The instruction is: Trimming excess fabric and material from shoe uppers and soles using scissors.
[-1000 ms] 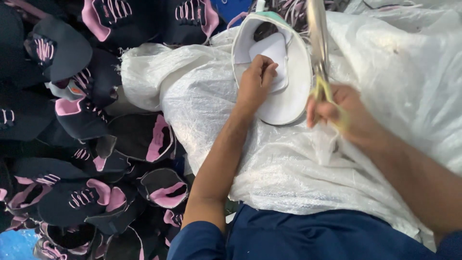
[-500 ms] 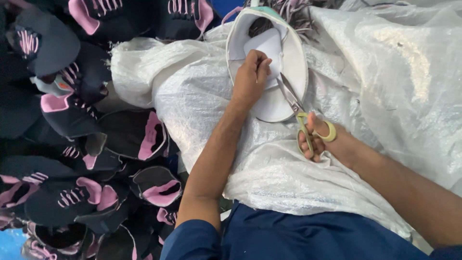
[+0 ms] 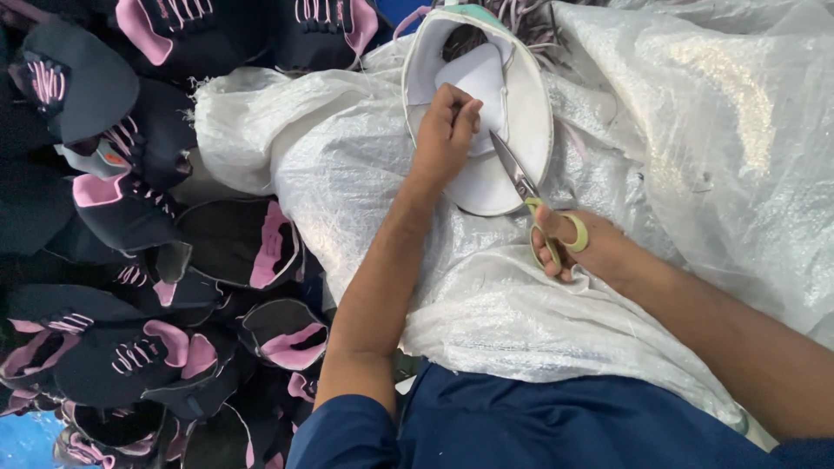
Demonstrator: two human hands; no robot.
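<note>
A white shoe upper [image 3: 519, 113] with a teal edge lies open on a white woven plastic sack [image 3: 365, 165] over my lap. My left hand [image 3: 445, 130] presses on its inner lining and pinches a white flap. My right hand [image 3: 584, 249] grips scissors [image 3: 530, 195] with yellow-green handles. Their blades point up and left, and the tips sit close to my left fingers, over the upper's inner face.
A heap of black and pink shoe uppers [image 3: 130, 260] with pink laces fills the left side. More white sacking [image 3: 712, 130] bulges at the right. Loose threads [image 3: 530, 22] lie past the white upper. My blue clothing [image 3: 539, 426] is at the bottom.
My right hand swung the scissors down from pointing straight up to pointing at the upper beside my left fingers. My left hand stayed on the lining.
</note>
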